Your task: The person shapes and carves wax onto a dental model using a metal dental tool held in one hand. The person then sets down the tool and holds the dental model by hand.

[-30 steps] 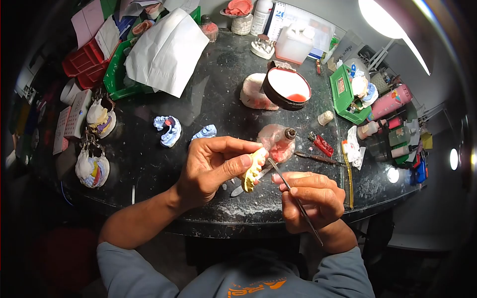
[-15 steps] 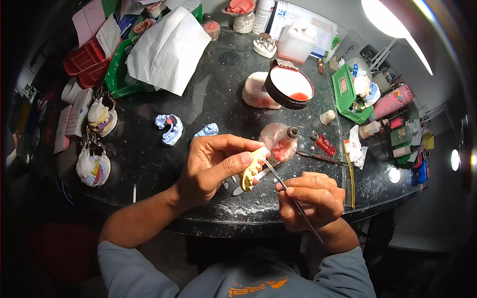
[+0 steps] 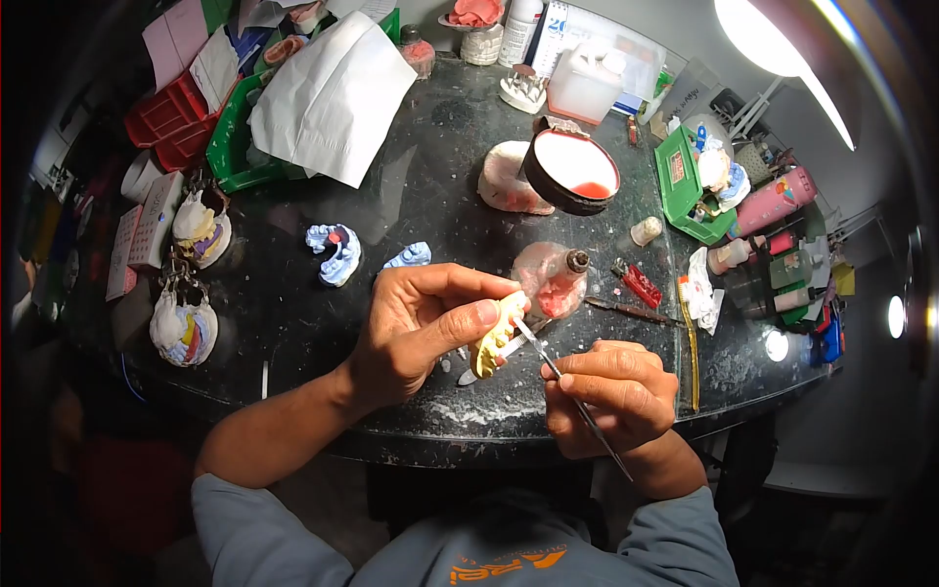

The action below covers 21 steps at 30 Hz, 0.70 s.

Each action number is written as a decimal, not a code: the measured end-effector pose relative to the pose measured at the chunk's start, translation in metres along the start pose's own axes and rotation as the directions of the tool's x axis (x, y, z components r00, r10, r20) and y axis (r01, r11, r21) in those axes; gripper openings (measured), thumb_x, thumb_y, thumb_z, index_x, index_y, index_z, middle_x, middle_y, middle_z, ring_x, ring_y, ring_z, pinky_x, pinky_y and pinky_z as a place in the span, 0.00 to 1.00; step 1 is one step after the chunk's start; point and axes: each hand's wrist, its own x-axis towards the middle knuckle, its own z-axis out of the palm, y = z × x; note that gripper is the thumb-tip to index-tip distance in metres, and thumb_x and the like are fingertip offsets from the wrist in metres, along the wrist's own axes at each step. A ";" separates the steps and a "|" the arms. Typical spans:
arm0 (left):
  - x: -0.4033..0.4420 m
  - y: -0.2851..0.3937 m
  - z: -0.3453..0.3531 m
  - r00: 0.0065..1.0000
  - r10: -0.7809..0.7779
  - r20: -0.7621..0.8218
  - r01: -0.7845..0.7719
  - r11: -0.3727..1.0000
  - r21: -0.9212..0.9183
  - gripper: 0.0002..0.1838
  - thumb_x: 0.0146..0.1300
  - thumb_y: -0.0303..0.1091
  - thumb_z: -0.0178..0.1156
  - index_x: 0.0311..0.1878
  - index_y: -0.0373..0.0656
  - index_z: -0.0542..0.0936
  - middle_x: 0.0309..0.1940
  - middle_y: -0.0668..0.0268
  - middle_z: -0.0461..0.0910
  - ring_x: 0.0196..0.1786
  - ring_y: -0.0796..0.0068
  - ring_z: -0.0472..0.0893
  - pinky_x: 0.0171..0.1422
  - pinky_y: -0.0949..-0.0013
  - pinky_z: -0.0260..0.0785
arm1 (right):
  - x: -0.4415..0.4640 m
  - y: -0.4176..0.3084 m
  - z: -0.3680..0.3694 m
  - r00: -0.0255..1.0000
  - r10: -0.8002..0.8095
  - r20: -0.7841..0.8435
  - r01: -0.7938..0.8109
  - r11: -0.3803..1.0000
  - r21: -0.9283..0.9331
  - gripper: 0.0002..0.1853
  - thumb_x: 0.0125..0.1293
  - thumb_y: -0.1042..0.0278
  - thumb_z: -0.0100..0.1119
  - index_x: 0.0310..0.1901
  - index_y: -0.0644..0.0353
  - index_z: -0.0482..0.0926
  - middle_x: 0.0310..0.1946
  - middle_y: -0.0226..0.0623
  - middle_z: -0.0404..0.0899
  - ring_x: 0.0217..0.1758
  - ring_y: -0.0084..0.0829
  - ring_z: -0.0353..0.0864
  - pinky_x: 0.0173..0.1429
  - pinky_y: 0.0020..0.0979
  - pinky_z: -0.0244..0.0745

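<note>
My left hand (image 3: 416, 333) pinches a yellow dental cast (image 3: 497, 338) between thumb and fingers, its row of teeth turned to the right. In my right hand (image 3: 618, 396) is a slim metal dental spatula (image 3: 553, 364), held like a pen. Its flat tip meets the upper part of the cast, though I cannot tell how firmly it touches. Behind and below the cast, a pale blade-like tool (image 3: 468, 378) lies on the bench, partly covered. Just beyond my hands stands a spirit burner (image 3: 575, 262) with a pink-stained glass base.
Blue casts (image 3: 334, 256) lie left of centre. Mounted models (image 3: 184, 328) stand at the left edge. A round dish (image 3: 577, 168) with pink wax is beyond the burner. A wooden-handled knife (image 3: 626, 311) and a red tool (image 3: 641, 286) lie on the right, near a green box (image 3: 685, 186).
The spatula's tip has shifted slightly down and left along the cast, and its angle has turned a little. My left hand and the cast stay almost still.
</note>
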 end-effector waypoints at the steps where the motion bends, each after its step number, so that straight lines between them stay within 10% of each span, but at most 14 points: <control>1: 0.000 0.000 0.000 1.000 0.000 -0.002 0.000 1.000 0.000 0.17 0.69 0.30 0.60 0.55 0.27 0.79 0.49 0.45 0.84 0.44 0.70 0.86 0.47 0.63 0.86 | 0.000 0.001 -0.001 1.000 -0.010 0.011 0.010 1.000 0.011 0.15 0.43 0.83 0.72 0.37 0.64 0.84 0.29 0.41 0.86 0.22 0.28 0.84 0.25 0.27 0.79; 21: 0.000 0.001 0.002 1.000 0.011 -0.018 -0.011 1.000 -0.002 0.18 0.67 0.31 0.61 0.54 0.26 0.79 0.48 0.45 0.84 0.41 0.72 0.85 0.45 0.64 0.86 | 0.000 0.003 -0.002 0.998 -0.062 0.012 0.061 0.995 0.072 0.15 0.42 0.84 0.69 0.36 0.68 0.84 0.29 0.44 0.85 0.19 0.28 0.82 0.21 0.26 0.74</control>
